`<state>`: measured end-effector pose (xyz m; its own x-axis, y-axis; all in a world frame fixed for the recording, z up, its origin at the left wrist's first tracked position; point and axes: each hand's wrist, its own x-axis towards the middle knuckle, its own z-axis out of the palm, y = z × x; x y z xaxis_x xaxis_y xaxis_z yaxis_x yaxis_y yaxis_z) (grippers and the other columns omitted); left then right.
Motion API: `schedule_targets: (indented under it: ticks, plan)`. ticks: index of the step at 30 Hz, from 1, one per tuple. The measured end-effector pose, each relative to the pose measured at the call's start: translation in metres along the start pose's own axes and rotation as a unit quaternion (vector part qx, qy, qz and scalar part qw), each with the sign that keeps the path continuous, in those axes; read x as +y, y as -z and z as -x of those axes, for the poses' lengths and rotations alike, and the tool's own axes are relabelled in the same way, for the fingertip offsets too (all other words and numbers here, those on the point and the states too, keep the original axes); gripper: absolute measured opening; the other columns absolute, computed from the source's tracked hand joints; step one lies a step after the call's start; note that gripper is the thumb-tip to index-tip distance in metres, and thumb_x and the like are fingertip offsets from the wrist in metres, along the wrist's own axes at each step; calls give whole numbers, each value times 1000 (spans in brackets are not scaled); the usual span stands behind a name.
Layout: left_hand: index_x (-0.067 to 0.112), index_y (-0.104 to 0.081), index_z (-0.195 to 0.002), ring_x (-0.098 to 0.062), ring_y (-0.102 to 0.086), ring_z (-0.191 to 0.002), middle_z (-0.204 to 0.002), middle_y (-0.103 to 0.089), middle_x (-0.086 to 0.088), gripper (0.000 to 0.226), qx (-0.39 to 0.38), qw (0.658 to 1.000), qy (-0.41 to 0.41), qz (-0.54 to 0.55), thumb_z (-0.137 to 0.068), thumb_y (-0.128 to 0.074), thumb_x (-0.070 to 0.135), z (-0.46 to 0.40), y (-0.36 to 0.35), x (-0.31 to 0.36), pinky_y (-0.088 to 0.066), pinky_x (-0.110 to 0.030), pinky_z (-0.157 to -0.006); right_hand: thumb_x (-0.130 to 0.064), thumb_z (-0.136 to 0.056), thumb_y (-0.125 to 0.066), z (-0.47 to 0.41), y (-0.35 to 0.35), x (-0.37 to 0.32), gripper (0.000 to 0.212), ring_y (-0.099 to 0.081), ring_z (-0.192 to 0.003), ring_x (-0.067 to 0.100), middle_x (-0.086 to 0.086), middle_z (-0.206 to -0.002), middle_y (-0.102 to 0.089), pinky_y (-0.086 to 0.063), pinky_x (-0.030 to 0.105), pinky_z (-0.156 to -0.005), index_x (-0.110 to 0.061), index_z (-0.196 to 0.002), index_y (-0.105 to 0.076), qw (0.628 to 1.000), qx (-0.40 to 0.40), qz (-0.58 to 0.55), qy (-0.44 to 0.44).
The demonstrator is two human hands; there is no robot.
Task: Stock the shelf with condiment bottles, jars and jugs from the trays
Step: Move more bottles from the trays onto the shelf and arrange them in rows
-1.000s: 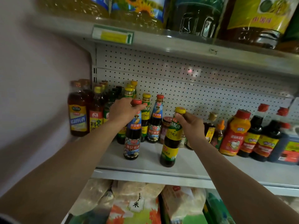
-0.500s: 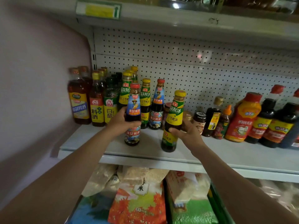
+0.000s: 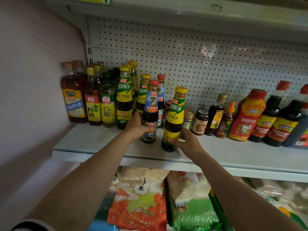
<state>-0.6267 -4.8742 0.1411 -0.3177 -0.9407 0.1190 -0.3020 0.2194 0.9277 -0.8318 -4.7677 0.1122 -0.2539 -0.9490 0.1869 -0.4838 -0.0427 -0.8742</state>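
Observation:
My left hand (image 3: 137,127) grips the lower body of a red-capped oyster sauce bottle with a blue label (image 3: 151,107), standing upright on the grey shelf (image 3: 100,139). My right hand (image 3: 186,141) holds the base of a yellow-capped bottle with a green and yellow label (image 3: 175,117), also upright, nearer the shelf's front. Both bottles stand just in front of a row of similar sauce bottles (image 3: 124,99).
Cooking wine and vinegar bottles (image 3: 92,100) fill the shelf's left end by the pink wall. Small jars (image 3: 199,121) and larger red and dark sauce bottles (image 3: 246,115) line the right. Bags of rice (image 3: 141,202) lie on the shelf below. A pegboard backs the shelf.
Both hands have slid from the bottle necks and caps down to the lower bodies. The camera has tilted downward, so the upper shelf of oil jugs has left the view.

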Motion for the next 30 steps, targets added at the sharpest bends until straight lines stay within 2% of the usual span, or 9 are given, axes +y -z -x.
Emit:
schedule_targets:
  ticks: [2,6,9,14,18,21,25,28,30]
  plan:
    - [20,-45,-133,-21,-58,-119,-133,-60,-1,85,15,1000,-11,-7,-64,-93,25,-4,-15,4,-47,-46,-103,-22,-82,-81,1,1,3,52,-64,-103,14,-10,-106,-68,-52,30,-87,-20,-129,-58,1000,2,9,1]
    - [19,-47,-134,-20,-58,-116,-130,-62,-1,80,24,999,-20,-11,-67,-91,25,-14,-36,13,-47,-45,-101,-30,-83,-80,5,5,6,55,-64,-110,13,-10,-120,-69,-53,45,-97,-30,-133,-56,1000,-2,24,6]
    - [24,-49,-130,-23,-60,-120,-132,-63,-1,77,23,999,-22,-11,-65,-91,32,-28,-45,7,-49,-51,-100,-32,-84,-78,6,7,7,56,-62,-114,14,-11,-125,-67,-52,47,-98,-32,-135,-54,1000,-4,27,4]
    - [27,-52,-132,-21,-61,-120,-132,-64,2,73,28,998,-45,-35,-69,-89,36,-36,-47,1,-49,-49,-100,-28,-85,-78,8,2,5,57,-61,-115,14,-8,-126,-65,-53,44,-97,-29,-136,-53,1000,1,22,-13]
    - [22,-51,-137,-15,-57,-118,-131,-63,3,64,53,997,-48,-38,-81,-80,36,-17,-37,3,-41,-30,-94,-33,-76,-86,10,-6,-4,62,-61,-101,15,-6,-112,-62,-50,29,-82,-21,-127,-51,997,57,37,-45]
    - [23,-49,-138,-13,-60,-114,-125,-65,2,61,77,995,-66,-10,-85,-74,40,3,-18,1,-45,-30,-93,-39,-74,-86,11,-14,-7,61,-58,-95,15,-6,-105,-61,-45,29,-78,-21,-121,-52,992,94,58,-63]
    - [29,-48,-139,5,-64,-96,-108,-67,15,60,-18,996,-72,54,-86,-75,26,22,5,2,-53,-29,-94,-35,-79,-83,6,-35,-17,52,-62,-98,13,-6,-108,-67,-46,27,-81,-20,-123,-60,997,58,48,-28]
    - [30,-45,-144,-10,-63,-114,-125,-65,7,75,-49,995,-76,46,-80,-82,21,23,18,-5,-50,-42,-102,-29,-83,-80,3,-61,-27,32,-61,-86,12,-2,-97,-69,-44,24,-70,-16,-108,-67,997,36,65,30]
    - [29,-42,-145,-12,-58,-120,-132,-61,7,80,-31,997,-62,22,-77,-84,19,24,28,-6,-47,-41,-105,-28,-85,-78,-1,-79,-30,28,-62,-84,14,1,-93,-70,-47,28,-70,-15,-108,-67,996,37,66,52]
